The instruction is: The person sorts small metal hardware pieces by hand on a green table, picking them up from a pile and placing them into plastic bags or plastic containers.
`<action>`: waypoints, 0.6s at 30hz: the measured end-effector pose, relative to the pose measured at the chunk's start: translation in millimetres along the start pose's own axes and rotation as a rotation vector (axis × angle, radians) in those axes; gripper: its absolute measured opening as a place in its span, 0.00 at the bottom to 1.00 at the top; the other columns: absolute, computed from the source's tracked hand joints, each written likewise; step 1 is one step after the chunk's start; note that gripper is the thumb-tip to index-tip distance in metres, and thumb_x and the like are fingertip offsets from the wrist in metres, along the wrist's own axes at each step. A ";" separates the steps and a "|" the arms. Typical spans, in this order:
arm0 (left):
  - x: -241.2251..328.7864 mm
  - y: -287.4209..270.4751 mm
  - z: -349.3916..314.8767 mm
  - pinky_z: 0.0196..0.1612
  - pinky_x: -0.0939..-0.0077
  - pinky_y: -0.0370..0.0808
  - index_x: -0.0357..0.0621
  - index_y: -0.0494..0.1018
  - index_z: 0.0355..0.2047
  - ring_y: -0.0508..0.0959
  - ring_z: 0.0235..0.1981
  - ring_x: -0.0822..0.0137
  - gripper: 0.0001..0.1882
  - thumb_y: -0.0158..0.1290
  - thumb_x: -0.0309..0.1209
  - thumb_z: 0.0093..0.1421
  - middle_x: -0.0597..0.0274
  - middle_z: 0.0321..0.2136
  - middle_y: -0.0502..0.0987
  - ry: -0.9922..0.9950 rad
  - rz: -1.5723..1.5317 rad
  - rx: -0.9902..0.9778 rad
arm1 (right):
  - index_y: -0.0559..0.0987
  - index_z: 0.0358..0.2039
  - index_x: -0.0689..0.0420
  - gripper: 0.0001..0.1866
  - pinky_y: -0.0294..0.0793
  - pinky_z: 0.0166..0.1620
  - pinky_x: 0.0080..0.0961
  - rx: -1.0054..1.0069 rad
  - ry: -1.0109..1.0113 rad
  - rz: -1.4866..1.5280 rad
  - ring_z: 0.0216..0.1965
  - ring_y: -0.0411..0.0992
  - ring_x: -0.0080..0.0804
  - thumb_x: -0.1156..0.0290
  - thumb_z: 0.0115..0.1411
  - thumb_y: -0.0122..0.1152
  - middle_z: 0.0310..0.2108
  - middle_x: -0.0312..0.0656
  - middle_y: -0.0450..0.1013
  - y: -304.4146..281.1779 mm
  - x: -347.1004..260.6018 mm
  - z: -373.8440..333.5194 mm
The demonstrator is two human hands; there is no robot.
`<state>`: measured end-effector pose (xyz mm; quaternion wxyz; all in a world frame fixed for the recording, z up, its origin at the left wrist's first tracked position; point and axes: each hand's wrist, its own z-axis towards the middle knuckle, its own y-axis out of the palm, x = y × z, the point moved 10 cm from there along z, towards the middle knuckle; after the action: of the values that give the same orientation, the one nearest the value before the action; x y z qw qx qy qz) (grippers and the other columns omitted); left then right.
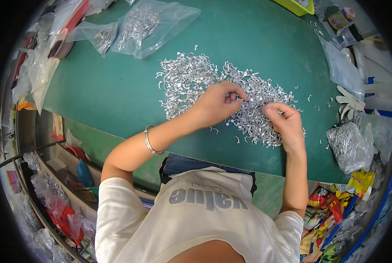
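Note:
A heap of small curved silver metal pieces [259, 125] spreads across the green table [117, 87], with a second, looser heap of the same pieces [180, 74] on its left. My left hand [218, 103] rests at the gap between the heaps, fingers curled inward; a few small silver pieces show at its fingertips. Over the right side of the right-hand heap is my right hand [288, 122], thumb and forefinger drawn together. Whatever it may pinch is too small to make out. A bangle circles my left wrist.
Clear plastic bags of silver pieces [139, 26] lie at the far left. At the right edge are a white glove [349, 103] and another filled bag [349, 144]. A yellow-green tray [299, 6] stands at the back right. Cluttered shelves [60, 175] flank the lower left.

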<state>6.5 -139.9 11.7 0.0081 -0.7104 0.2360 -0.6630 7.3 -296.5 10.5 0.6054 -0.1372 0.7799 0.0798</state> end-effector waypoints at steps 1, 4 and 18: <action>4.0 2.3 0.0 0.32 0.71 0.69 0.43 0.75 0.36 0.72 0.27 0.67 0.08 0.53 0.24 0.54 0.60 0.25 0.71 0.077 0.070 0.047 | 0.76 0.26 0.61 0.07 0.63 0.22 0.23 0.101 -0.027 -0.284 0.19 0.62 0.25 0.72 0.51 0.64 0.20 0.35 0.68 2.0 -8.2 -2.7; 14.8 11.4 2.0 0.33 0.66 0.69 0.41 0.74 0.35 0.72 0.30 0.56 0.11 0.58 0.24 0.50 0.55 0.28 0.69 0.236 0.216 0.112 | 0.77 0.26 0.60 0.08 0.60 0.23 0.25 0.185 -0.352 -0.816 0.18 0.60 0.27 0.73 0.46 0.67 0.18 0.39 0.63 22.5 -27.6 -9.3; -5.7 17.9 14.4 0.27 0.77 0.66 0.37 0.69 0.27 0.69 0.26 0.68 0.05 0.49 0.26 0.56 0.59 0.28 0.69 -0.126 -0.637 -0.095 | 0.73 0.29 0.59 0.04 0.53 0.20 0.13 -0.019 0.149 0.467 0.21 0.59 0.14 0.73 0.58 0.57 0.20 0.29 0.61 -15.9 20.5 -11.1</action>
<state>14.2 -158.3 -1.3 -0.2183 -0.7877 0.0315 -0.5752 -2.8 -317.2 -5.9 0.5099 0.0355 0.8323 0.2143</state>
